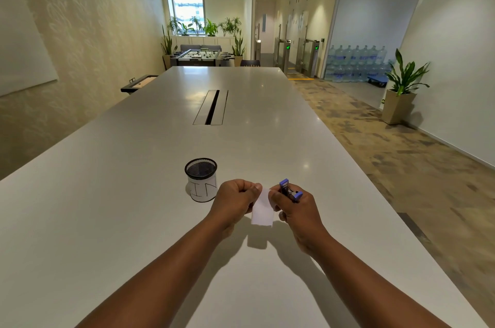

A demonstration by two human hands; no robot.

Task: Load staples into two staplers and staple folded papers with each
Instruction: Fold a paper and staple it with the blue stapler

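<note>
A small folded white paper hangs in the air just above the table, between my two hands. My left hand pinches its top left edge with thumb and fingers. My right hand grips a small blue and metal stapler and also touches the paper's right edge with its fingertips. The stapler points up and away from me, its jaws partly hidden by my fingers. No second stapler is visible.
A black mesh cup wrapped in a white label stands on the long white table, just left of my left hand. A cable slot lies farther along the table's middle. The table's right edge runs beside a carpeted aisle.
</note>
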